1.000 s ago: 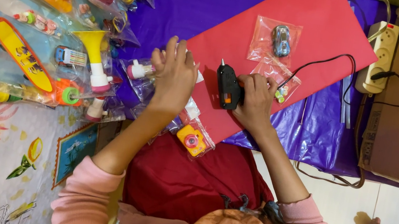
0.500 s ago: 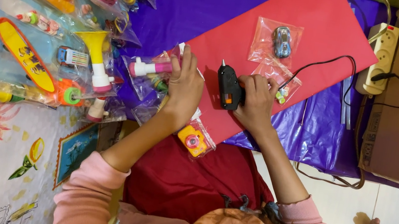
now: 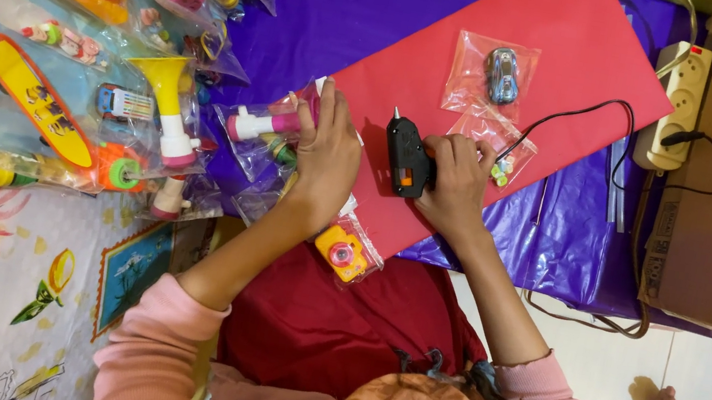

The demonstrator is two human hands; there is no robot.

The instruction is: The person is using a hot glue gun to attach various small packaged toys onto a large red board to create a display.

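Right hand [image 3: 457,183] grips a black glue gun [image 3: 406,155], nozzle pointing away along the red sheet [image 3: 544,58]; left hand [image 3: 324,161] presses a bagged toy [image 3: 265,124].

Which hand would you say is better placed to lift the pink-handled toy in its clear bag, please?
Probably the left hand: it already rests on the pink-handled toy in its clear plastic bag, while the right hand grips the black glue gun.

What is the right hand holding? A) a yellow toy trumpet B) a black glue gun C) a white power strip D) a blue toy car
B: the right hand grips the black glue gun on the red sheet.
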